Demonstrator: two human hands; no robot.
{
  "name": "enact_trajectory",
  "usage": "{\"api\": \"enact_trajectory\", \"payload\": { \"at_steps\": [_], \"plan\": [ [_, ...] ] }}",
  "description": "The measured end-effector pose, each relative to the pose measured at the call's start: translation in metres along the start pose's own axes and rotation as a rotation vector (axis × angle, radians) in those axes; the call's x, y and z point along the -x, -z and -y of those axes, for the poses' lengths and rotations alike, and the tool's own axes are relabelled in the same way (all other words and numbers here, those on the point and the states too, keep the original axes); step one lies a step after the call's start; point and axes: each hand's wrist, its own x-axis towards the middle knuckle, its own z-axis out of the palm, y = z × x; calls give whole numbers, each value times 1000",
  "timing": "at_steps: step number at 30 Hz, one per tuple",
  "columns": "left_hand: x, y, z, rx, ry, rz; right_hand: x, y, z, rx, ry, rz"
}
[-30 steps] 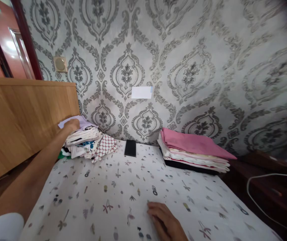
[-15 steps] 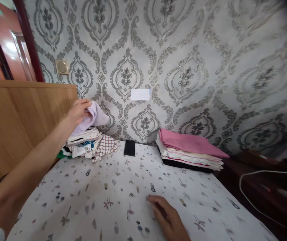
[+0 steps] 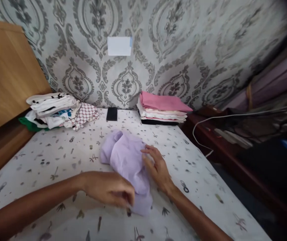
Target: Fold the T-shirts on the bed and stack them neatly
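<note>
A crumpled lavender cloth garment (image 3: 129, 157) lies on the patterned bedsheet in front of me; its exact kind is unclear from its folds. My left hand (image 3: 109, 189) is at its lower left edge with the fingers curled closed on the fabric, the fingertips partly hidden and slightly blurred. On the other side, my right hand (image 3: 157, 167) rests against the right edge, fingers apart and fingertips touching the cloth.
At the back left is a loose heap of clothes (image 3: 54, 108) beside a wooden board (image 3: 10, 73). A black phone-like slab (image 3: 112, 114) lies near the wall. A folded stack topped with pink cloth (image 3: 163, 102) stands back right. A white cable (image 3: 224, 116) crosses the dark furniture at right.
The lavender garment has come from above the left heap to the middle of the bed. My left hand moved with it, and my right hand is now at the cloth. The view has tilted down.
</note>
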Motion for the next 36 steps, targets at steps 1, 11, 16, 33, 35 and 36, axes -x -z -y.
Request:
{"api": "enact_trajectory", "payload": {
  "at_steps": [1,11,16,33,35,36],
  "plan": [
    [5,5,6,-10,75,-72,7,-2,5,76,74,22],
    [32,54,113,-104,425,-1119,2,-49,71,510,257,522],
    [19,51,112,99,445,-1054,-7,-59,69,544,220,573],
    [54,12,50,-746,513,-913,89,110,-44,22,-465,-225],
    [23,-2,37,-773,489,-794,95,97,-34,156,-281,-258],
    [8,-8,32,-791,509,-743,95,89,-26,189,-169,-229]
  ]
}}
